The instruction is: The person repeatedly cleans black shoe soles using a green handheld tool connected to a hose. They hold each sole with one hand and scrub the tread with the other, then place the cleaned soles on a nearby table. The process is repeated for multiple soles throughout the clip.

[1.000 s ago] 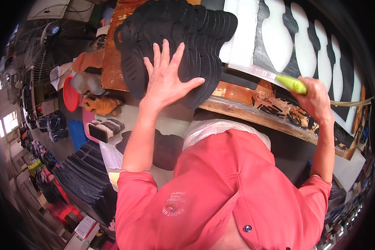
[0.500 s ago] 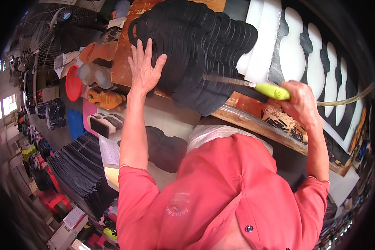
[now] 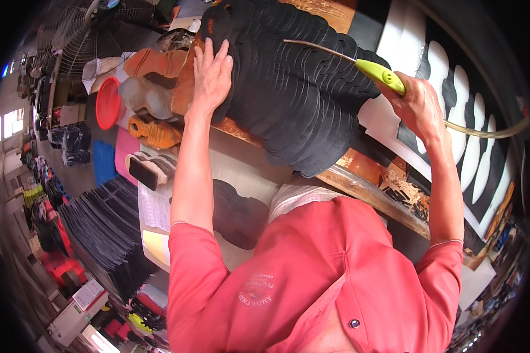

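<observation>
A wide spread of overlapping black sole-shaped pieces (image 3: 300,88) lies fanned in rows on the wooden bench. At its left edge my left hand (image 3: 212,79) rests flat, fingers stretched out and holding nothing. My right hand (image 3: 415,106) grips a yellow-green air blow gun (image 3: 383,76) by its handle. The gun's thin, slightly bent metal tube points left over the pieces, its tip above their middle. A pale hose (image 3: 489,133) runs rightward from behind my right hand.
White sole-shaped cutouts (image 3: 459,94) lie on black sheet at the right. Dark scraps (image 3: 415,200) litter the bench's near edge. On the left are a red bowl (image 3: 108,103), an orange form (image 3: 153,131), a phone (image 3: 143,172), stacked dark sheets (image 3: 109,217) and a fan (image 3: 79,35).
My right hand has raised the blow gun farther up over the pieces, with its tube tilted more. My left hand stays flat at the edge. The whole view has shifted slightly.
</observation>
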The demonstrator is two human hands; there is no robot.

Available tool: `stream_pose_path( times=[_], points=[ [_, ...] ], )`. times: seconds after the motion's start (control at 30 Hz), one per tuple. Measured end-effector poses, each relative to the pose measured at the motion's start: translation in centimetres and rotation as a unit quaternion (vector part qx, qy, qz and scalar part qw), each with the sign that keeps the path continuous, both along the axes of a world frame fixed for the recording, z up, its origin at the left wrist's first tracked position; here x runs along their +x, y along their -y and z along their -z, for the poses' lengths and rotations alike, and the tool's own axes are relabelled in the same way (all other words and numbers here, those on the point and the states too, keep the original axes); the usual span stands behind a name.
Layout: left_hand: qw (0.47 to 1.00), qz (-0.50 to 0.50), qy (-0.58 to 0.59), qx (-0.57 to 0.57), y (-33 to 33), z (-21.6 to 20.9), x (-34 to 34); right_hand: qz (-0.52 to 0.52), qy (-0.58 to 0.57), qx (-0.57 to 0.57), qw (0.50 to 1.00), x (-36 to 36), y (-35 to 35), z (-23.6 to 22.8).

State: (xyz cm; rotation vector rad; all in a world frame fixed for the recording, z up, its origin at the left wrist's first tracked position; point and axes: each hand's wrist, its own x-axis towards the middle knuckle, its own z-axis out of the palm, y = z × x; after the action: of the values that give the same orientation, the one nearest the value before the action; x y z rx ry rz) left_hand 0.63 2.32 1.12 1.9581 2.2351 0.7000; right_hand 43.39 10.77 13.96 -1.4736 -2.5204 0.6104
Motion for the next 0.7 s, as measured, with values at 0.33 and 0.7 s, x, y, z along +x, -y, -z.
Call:
stream_pose_path(
  times=[0.33, 0.7],
  points=[
    [1.0, -0.003, 0.005, 0.031, -1.7, 0.7, -2.1, -0.104, 0.018, 0.017, 0.994, -2.7, -2.0, 1.2],
    [0.997, 0.045, 0.059, 0.009, -1.1, 0.4, -1.2, -0.066, 0.089, 0.01, 0.994, 7.5, 1.4, -0.5]
  ],
)
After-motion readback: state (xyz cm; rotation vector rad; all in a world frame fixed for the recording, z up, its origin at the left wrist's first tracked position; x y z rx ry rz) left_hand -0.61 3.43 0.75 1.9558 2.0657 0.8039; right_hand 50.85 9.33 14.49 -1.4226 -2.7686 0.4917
